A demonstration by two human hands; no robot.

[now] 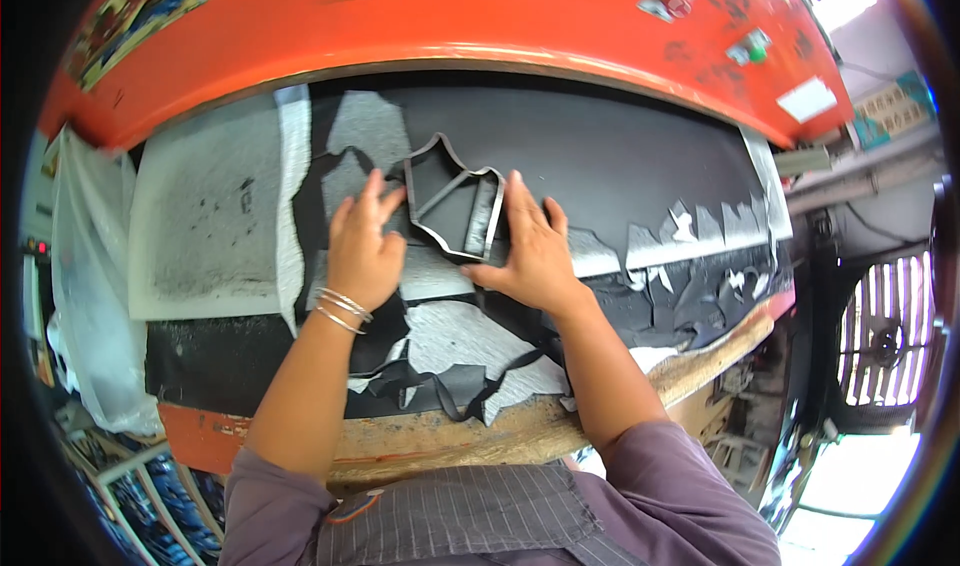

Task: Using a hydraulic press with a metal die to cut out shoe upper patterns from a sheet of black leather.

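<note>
A metal cutting die (415,216), a thin-walled angular outline with inner bars, stands on a black sheet (600,146) whose underside shows grey. My right hand (537,251) grips the die's right side, thumb at its lower corner and fingertips along the edge. My left hand (365,246) lies just left of the die, fingers spread over the cut sheet; whether a fingertip touches the die I cannot tell. Around my hands lie grey-faced cut pieces (470,341) and thin black offcut strips (455,391).
Behind the work rises a large orange-red machine panel (420,16). At left lies a pale translucent board (210,216), with a clear plastic bag (95,276) beside it. Torn scraps (690,286) pile up at right. A worn wooden edge (440,441) runs along the front; a fan (885,341) is far right.
</note>
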